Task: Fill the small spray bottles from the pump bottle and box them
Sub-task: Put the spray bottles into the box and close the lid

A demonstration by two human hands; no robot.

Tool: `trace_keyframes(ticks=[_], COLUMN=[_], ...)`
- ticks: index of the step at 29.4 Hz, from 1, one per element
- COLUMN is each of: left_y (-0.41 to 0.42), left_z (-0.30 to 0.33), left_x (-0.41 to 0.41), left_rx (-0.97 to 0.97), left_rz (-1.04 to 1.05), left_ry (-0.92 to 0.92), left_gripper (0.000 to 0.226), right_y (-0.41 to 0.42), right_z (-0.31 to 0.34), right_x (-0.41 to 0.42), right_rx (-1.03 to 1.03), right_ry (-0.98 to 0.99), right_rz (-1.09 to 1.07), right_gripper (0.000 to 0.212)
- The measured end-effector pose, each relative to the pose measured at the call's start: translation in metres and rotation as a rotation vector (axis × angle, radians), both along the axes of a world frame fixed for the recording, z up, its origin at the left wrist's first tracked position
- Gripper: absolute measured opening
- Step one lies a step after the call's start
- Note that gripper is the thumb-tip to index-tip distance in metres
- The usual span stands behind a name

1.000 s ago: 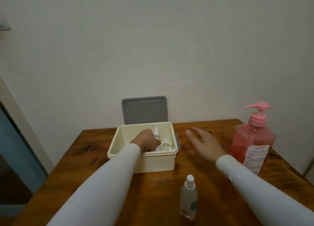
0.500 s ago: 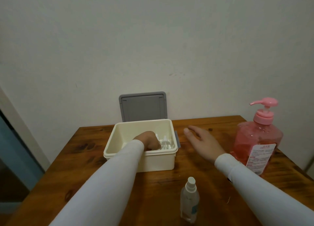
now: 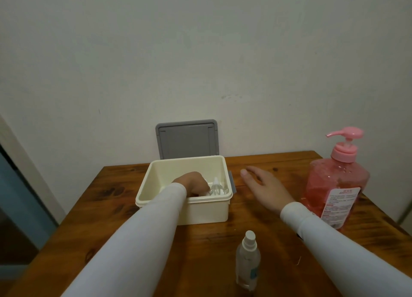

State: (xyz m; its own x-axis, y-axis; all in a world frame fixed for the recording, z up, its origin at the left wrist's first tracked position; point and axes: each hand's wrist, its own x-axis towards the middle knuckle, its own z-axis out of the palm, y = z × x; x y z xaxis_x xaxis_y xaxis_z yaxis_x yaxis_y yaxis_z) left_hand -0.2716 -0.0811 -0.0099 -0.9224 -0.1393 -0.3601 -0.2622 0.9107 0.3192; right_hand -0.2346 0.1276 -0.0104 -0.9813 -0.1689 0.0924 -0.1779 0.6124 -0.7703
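Observation:
My left hand [image 3: 191, 183] reaches down into the cream box [image 3: 200, 209], fingers curled round a small spray bottle [image 3: 208, 193] of which only a white bit shows at the fingertips. Beside it in the box stand other small bottles with clear caps [image 3: 216, 186]. My right hand [image 3: 265, 187] lies flat and relaxed over the table just right of the box, holding nothing. The pink pump bottle [image 3: 336, 180] stands at the right. One small spray bottle [image 3: 248, 261] with a white nozzle stands upright near the front edge.
The box's grey lid [image 3: 187, 138] leans against the wall behind it. The wooden table [image 3: 107, 229] ends close to the pump bottle on the right and at the wall behind. A door frame [image 3: 24, 163] is at the left.
My left hand has sunk lower into the box, taking the small bottle down with it. My right hand has stayed almost where it was. The camera has shifted slightly.

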Motion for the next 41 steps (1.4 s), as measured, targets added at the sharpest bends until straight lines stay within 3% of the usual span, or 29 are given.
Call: trace_keyframes(ticks=[10, 18, 25, 29, 36, 41], left_y=[-0.007, -0.008, -0.004, 0.004, 0.035, 0.06], left_z=[0.013, 0.043, 0.053, 0.046, 0.015, -0.011], left_x=[0.014, 0.057, 0.119, 0.149, 0.197, 0.215], left_rx=[0.139, 0.209, 0.375, 0.432, 0.534, 0.697], left_rz=[0.084, 0.003, -0.102, -0.133, -0.216, -0.129], left_ry=[0.098, 0.426, 0.583, 0.548, 0.295, 0.272], left_gripper=[0.024, 0.042, 0.038, 0.039, 0.071, 0.081], right_y=[0.002, 0.004, 0.014, 0.017, 0.024, 0.027], right_z=[0.007, 0.027, 0.04, 0.044, 0.049, 0.048], right_x=[0.006, 0.027, 0.057, 0.072, 0.101, 0.115], right_rx=[0.009, 0.027, 0.0, -0.007, -0.013, -0.018], right_ry=[0.019, 0.066, 0.087, 0.095, 0.111, 0.119], right_rz=[-0.002, -0.002, -0.005, -0.011, -0.007, 0.0], right_gripper=[0.062, 0.06, 0.062, 0.062, 0.062, 0.063])
